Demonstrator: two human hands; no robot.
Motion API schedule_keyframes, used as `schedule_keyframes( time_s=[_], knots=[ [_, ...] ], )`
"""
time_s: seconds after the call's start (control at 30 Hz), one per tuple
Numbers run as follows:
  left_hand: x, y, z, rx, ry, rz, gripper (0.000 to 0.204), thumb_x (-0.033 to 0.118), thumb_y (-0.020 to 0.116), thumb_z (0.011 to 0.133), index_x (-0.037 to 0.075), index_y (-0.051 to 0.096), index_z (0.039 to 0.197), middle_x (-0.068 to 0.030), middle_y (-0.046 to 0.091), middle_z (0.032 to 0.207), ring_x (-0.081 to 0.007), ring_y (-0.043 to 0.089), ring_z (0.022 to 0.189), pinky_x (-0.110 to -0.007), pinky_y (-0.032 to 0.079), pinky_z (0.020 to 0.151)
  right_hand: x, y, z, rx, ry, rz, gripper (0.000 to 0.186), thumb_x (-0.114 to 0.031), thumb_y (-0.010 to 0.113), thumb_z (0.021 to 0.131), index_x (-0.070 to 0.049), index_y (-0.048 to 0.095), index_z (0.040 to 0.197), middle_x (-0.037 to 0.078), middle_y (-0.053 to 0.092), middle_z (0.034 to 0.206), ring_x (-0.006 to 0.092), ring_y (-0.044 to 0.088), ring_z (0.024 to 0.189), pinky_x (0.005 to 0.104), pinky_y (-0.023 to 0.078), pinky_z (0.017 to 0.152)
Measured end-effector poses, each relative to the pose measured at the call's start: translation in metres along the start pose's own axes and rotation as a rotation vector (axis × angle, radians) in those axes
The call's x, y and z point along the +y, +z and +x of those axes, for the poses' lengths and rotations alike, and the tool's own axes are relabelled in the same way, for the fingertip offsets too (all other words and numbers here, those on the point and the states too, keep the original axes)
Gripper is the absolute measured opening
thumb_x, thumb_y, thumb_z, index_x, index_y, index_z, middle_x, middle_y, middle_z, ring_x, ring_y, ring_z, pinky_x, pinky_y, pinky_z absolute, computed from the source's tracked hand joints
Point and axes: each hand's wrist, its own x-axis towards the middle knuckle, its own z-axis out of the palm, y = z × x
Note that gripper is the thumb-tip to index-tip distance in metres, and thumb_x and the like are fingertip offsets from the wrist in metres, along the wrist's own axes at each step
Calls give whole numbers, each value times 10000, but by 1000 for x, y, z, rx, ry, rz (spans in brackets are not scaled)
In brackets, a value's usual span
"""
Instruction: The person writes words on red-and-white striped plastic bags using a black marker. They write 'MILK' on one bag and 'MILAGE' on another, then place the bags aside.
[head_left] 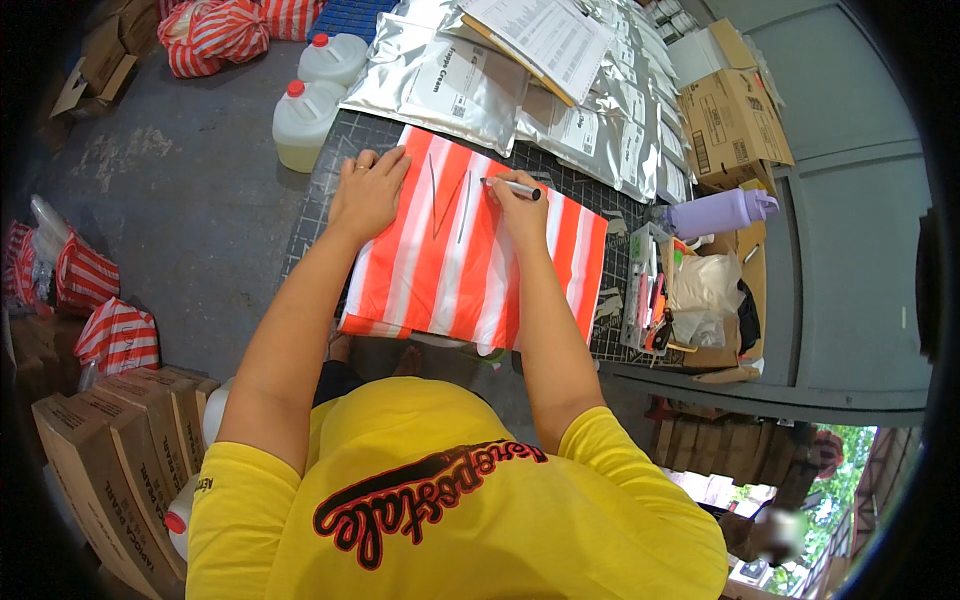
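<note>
A red-and-white striped plastic bag (425, 275) lies flat on a dark gridded cutting mat, its near edge hanging over the table's front. Dark marker strokes run across its upper part. My left hand (369, 190) rests on the bag's left edge with fingers stretched out, pressing it down. In my right hand (521, 210) is a black marker (524, 190), gripped between thumb and fingers. The marker's tip is at the bag's surface, just right of the drawn strokes.
Silver pouches (465, 85) and a clipboard with papers (545, 40) cover the far side. To the right are a pen tray (648, 290), a purple bottle (720, 212) and a cardboard box (735, 130). Jugs (308, 115) stand left of the table; cartons (115, 470) sit lower left.
</note>
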Motion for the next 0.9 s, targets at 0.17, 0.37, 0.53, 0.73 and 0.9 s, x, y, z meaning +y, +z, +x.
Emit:
schedule_keyframes(
  time_s=[0.17, 0.37, 0.53, 0.73, 0.9],
  knots=[
    [-2, 3, 0, 20, 9, 12, 417, 192, 581, 1001, 106, 619, 1408, -41, 583, 1491, -291, 565, 1190, -440, 419, 978, -2, -1, -3, -19, -11, -30, 134, -161, 720, 898, -29, 730, 917, 29, 714, 843, 107, 638, 786, 268, 492, 724],
    [-1, 3, -1, 16, 3, 7, 424, 193, 569, 998, 113, 616, 1411, -32, 576, 1498, -282, 562, 1196, -449, 413, 981, -12, -11, -37, -65, 64, -19, 135, -128, 665, 887, 0, 705, 879, 40, 703, 821, 110, 625, 768, 273, 487, 710],
    [-1, 3, -1, 0, 6, 7, 433, 186, 537, 995, 110, 608, 1416, -34, 568, 1508, -263, 555, 1215, -447, 404, 987, -19, -16, -75, -87, 102, -66, 143, -131, 654, 880, 4, 699, 870, 46, 690, 784, 113, 617, 739, 283, 482, 679],
    [-3, 4, -1, -4, 17, -4, 434, 204, 536, 1004, 109, 607, 1422, -35, 557, 1517, -275, 552, 1215, -453, 402, 990, -21, -19, -103, -109, 109, -128, 128, -144, 709, 893, -21, 711, 858, 34, 692, 787, 105, 616, 739, 281, 486, 680],
    [-2, 4, 1, -17, 10, -3, 432, 213, 529, 1018, 113, 602, 1432, -28, 556, 1522, -276, 548, 1222, -450, 398, 1004, -19, -20, -101, -110, 102, -103, 134, -148, 697, 901, -21, 706, 856, 32, 687, 784, 108, 625, 738, 286, 492, 677]
  ],
)
